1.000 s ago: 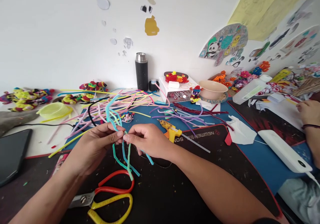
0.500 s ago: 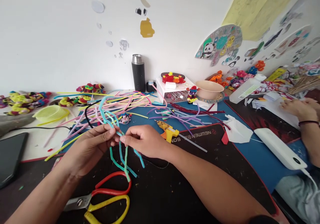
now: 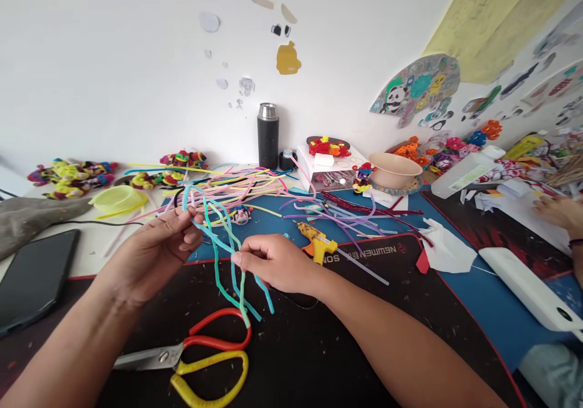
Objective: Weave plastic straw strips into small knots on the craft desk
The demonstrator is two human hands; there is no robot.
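Note:
Bent blue and green pipe cleaners [image 3: 217, 242] hang between my two hands, with several ends drooping toward the mat. My left hand [image 3: 159, 244] pinches a light blue one near its upper bend. Farther down the strands, my right hand [image 3: 271, 262] grips them between thumb and fingers; its other fingers are partly hidden. Below, scissors [image 3: 217, 339] with one red and one yellow handle lie on the black mat, and a green end hangs over the red handle. Beyond my right hand lies a yellow glue gun [image 3: 319, 243] with a clear glue stick in it.
A pile of pastel pipe cleaners [image 3: 237, 183] spreads behind my hands. A phone [image 3: 39, 280] lies at left. At the back stand a black thermos [image 3: 268, 138] and a beige bowl [image 3: 394, 171]. At right are a white power bank [image 3: 531, 286] and another person's hand [image 3: 558, 214].
My hands have moved apart: the left slid up and left along the light blue pipe cleaner, while the right keeps its grip. The camera view has shifted slightly.

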